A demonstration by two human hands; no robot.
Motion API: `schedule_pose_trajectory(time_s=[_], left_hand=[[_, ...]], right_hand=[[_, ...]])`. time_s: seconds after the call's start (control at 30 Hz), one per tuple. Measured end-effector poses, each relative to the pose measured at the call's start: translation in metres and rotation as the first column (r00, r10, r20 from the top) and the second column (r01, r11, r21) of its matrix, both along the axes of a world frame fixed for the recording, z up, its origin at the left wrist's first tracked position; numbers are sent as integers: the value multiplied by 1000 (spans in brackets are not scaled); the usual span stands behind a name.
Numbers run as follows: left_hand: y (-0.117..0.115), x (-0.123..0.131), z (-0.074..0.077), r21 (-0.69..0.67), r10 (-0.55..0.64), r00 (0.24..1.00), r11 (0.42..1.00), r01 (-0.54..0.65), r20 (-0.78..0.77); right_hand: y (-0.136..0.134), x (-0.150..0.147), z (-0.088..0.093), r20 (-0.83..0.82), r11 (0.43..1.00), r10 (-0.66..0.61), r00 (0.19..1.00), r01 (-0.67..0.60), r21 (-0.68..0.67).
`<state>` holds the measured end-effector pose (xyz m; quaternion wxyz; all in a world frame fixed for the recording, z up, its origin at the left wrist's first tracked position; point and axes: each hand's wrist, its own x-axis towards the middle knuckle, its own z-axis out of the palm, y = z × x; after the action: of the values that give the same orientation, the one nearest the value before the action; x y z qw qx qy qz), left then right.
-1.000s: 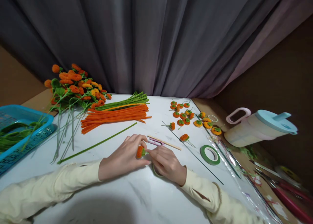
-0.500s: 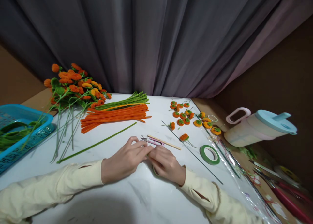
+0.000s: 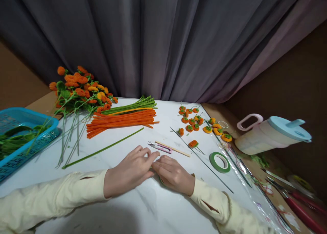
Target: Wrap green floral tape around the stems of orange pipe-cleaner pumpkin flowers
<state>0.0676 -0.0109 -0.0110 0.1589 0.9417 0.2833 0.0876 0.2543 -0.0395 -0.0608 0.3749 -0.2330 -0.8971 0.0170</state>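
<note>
My left hand (image 3: 131, 171) and my right hand (image 3: 175, 174) meet fingertip to fingertip just above the tabletop. The fingers of my right hand are closed, and a sliver of a green pipe cleaner (image 3: 161, 182) shows under them. My left hand is bent in a pinch against the right fingertips; whatever lies between its fingers is hidden. Just beyond the hands lie pink-handled thread snips (image 3: 163, 148) and a thin wooden stick (image 3: 176, 150). A single long green pipe cleaner (image 3: 103, 148) lies to the left.
Orange pipe cleaners (image 3: 122, 121) lie before green ones (image 3: 138, 104). Finished orange flowers (image 3: 79, 82) and a blue basket (image 3: 52, 132) are at left. Small flower heads (image 3: 190, 120), green tape (image 3: 216, 167), a tumbler (image 3: 260, 135) and red-handled pliers (image 3: 301, 210) are at right.
My left hand has shifted slightly left and down, its index finger and thumb spreading a little. My right hand stays almost in place. The whole view has moved slightly.
</note>
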Motion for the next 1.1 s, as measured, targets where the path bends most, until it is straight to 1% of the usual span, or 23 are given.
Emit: schedule_pose_trajectory(time_s=[0.07, 0.2, 0.27, 0.4, 0.5, 0.6, 0.63, 0.7, 0.77, 0.87, 0.93, 1.0, 1.1], left_hand=[[-3, -1, 0, 103, -64, 997, 992, 67, -35], [0, -3, 0, 205, -193, 979, 957, 203, -68], [3, -3, 1, 206, -236, 967, 945, 252, -100], [6, -3, 5, 128, -275, 956, 949, 287, -105], [7, -4, 6, 113, -278, 959, 953, 282, -47], [7, -5, 5, 229, -212, 976, 949, 217, -46], [7, -5, 5, 272, -208, 976, 937, 217, -64], [6, -4, 5, 321, -251, 963, 908, 269, -96], [7, -4, 6, 314, -316, 943, 889, 332, -103], [9, -4, 9, 235, -346, 934, 904, 356, -85], [10, -4, 10, 156, -331, 940, 927, 340, -80], [10, -4, 9, 121, -299, 951, 944, 307, -77], [8, -5, 6, 183, -242, 967, 950, 253, -79]], right_hand=[[0, -1, 1, 5, 999, -25, 1000, 25, -19], [0, -1, 0, -23, 998, -61, 998, 61, -5], [1, -1, -2, -34, 998, -66, 997, 66, 23], [2, 0, -4, -44, 998, -34, 998, 36, 52], [2, 0, -1, -31, 1000, 7, 1000, -6, 27], [2, 0, 2, -27, 999, -10, 1000, 9, -30], [1, 0, 2, -30, 999, -20, 999, 18, -40], [1, 0, 0, -38, 999, -38, 999, 37, -31], [0, -1, -2, -33, 998, -56, 998, 56, 2], [0, -2, -4, 9, 997, -46, 999, 46, 55], [0, -2, -3, 29, 996, -29, 999, 26, 81], [0, -2, -2, 36, 996, -35, 999, 32, 79], [0, 0, -2, 49, 997, -75, 996, 74, 29]])
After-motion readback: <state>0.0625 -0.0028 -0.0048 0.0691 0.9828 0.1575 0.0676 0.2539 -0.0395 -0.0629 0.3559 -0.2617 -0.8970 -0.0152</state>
